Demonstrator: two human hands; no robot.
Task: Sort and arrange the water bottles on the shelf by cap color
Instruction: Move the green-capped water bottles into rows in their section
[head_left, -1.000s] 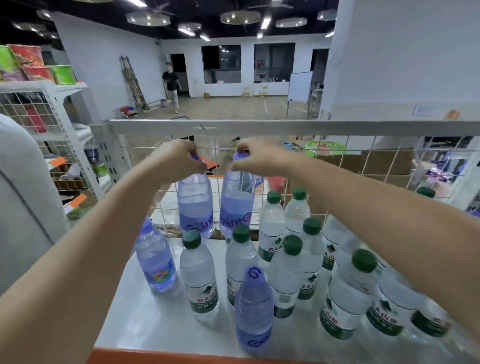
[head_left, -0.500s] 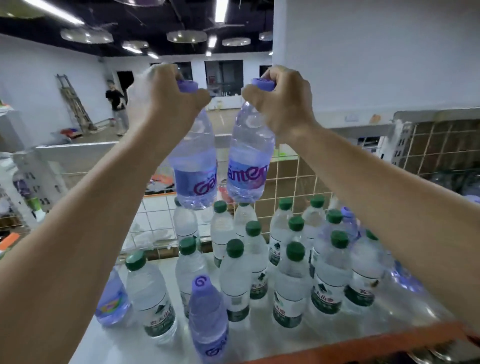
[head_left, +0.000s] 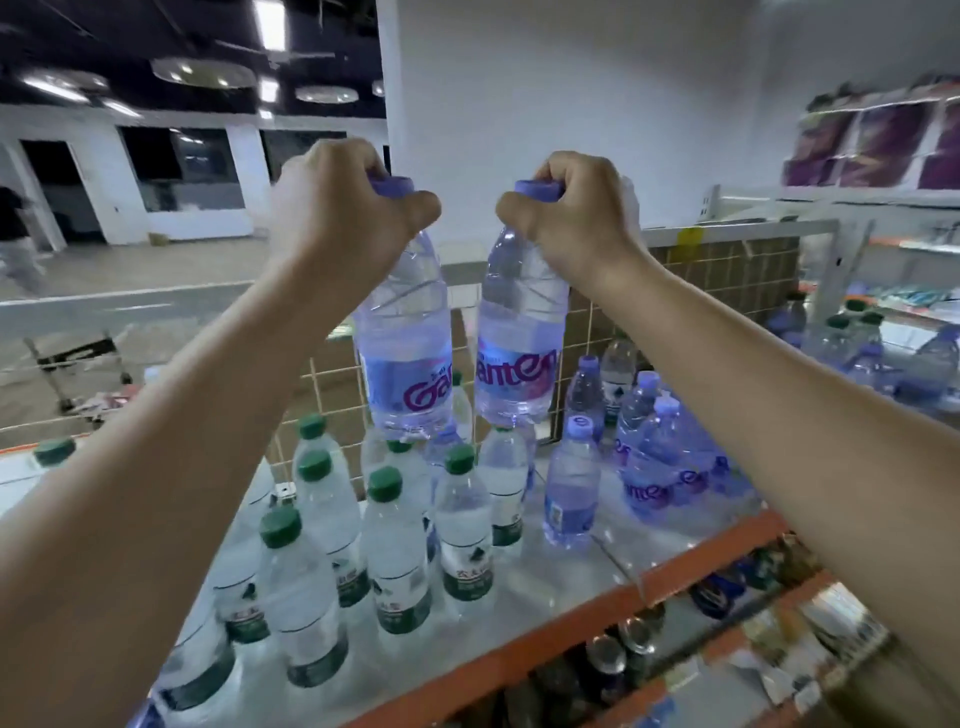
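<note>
My left hand (head_left: 337, 218) grips a purple-capped bottle (head_left: 405, 358) by its neck and cap. My right hand (head_left: 571, 218) grips a second purple-capped bottle (head_left: 519, 358) the same way. Both bottles hang upright, side by side, well above the white shelf (head_left: 566, 577). Below them stand several green-capped bottles (head_left: 389, 545) on the shelf's left and middle. Several purple-capped bottles (head_left: 649, 457) are grouped on the right, one purple bottle (head_left: 571, 488) standing a little in front of them.
A wire grid panel (head_left: 727, 280) backs the shelf. Its front edge is an orange beam (head_left: 571, 629), with cans on the level below. More bottles (head_left: 857, 343) sit on a neighbouring shelf at right. A person walks at far left in the open room.
Both hands lifted the two purple-capped bottles off the shelf's back row and carried them to the right. The view swung right, bringing the purple-capped group into sight.
</note>
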